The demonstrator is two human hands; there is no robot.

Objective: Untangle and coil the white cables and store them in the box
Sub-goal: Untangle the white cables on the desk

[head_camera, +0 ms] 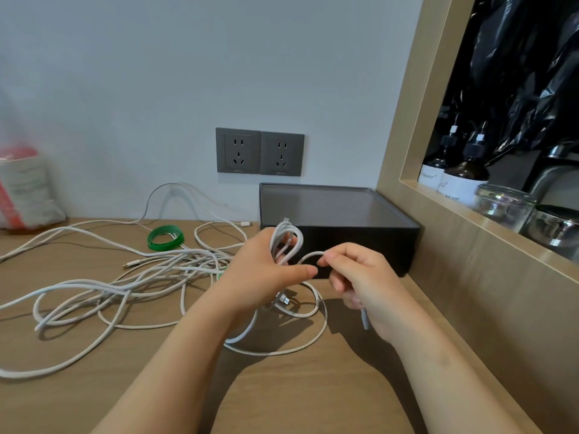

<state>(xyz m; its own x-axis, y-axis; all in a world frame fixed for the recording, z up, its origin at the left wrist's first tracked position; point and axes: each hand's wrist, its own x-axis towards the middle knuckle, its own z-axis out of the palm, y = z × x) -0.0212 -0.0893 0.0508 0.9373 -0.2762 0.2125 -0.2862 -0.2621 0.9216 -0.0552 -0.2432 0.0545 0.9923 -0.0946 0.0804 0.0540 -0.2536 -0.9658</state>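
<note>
My left hand point(263, 274) grips a small bundle of white cable loops point(286, 238) in front of the black box point(338, 214). My right hand point(363, 283) pinches the same cable's strand point(310, 256) beside the bundle, and a grey connector end sticks out below its palm. More of this cable hangs down and loops on the wooden desk point(282, 386) under my hands. A tangle of white cables point(131, 283) sprawls over the left half of the desk. The black box stands against the wall at the right, its lid on.
A green tape ring point(165, 238) lies behind the tangle. Two grey wall sockets point(260, 151) sit above the box. A red and white bag point(23, 189) leans at the far left. To the right, a wooden-framed niche point(438, 195) holds bottles and glass jars.
</note>
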